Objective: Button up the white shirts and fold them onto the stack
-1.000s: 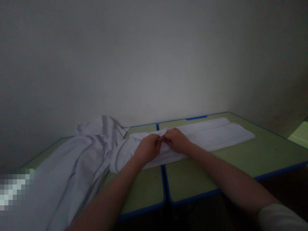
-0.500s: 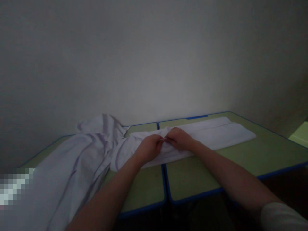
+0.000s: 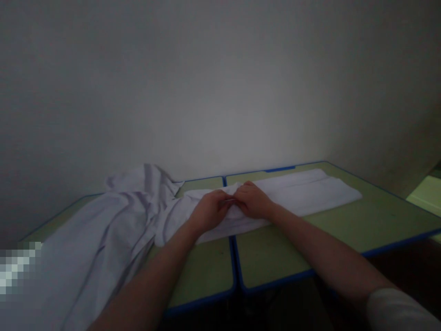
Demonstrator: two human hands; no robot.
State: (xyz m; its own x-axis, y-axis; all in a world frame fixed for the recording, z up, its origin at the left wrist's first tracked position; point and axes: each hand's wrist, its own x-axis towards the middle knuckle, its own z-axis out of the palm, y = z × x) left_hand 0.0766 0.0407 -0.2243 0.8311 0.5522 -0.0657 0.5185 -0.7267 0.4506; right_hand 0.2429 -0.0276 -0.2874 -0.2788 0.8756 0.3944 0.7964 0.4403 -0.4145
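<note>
A white cloth garment (image 3: 292,195) lies stretched along two pushed-together tables, its right part flat and folded lengthwise. My left hand (image 3: 210,210) and my right hand (image 3: 252,200) meet over its middle, above the seam between the tables. The fingers of both are closed in a pinch, with a thin white edge of cloth showing between them. Exactly what the fingertips grip is partly hidden by the hands. On the left, more white cloth (image 3: 113,230) is bunched in loose wrinkles; whether it is all one piece I cannot tell.
The tables have pale green tops (image 3: 372,216) with blue edging. Their back edges run along a grey wall (image 3: 220,92). A lighter green surface (image 3: 427,195) shows at the far right. Loose cloth hangs over the front left side.
Both hands stay at the same spot on the cloth, and the fingers of my right hand have curled down a little. The whole view has shifted slightly.
</note>
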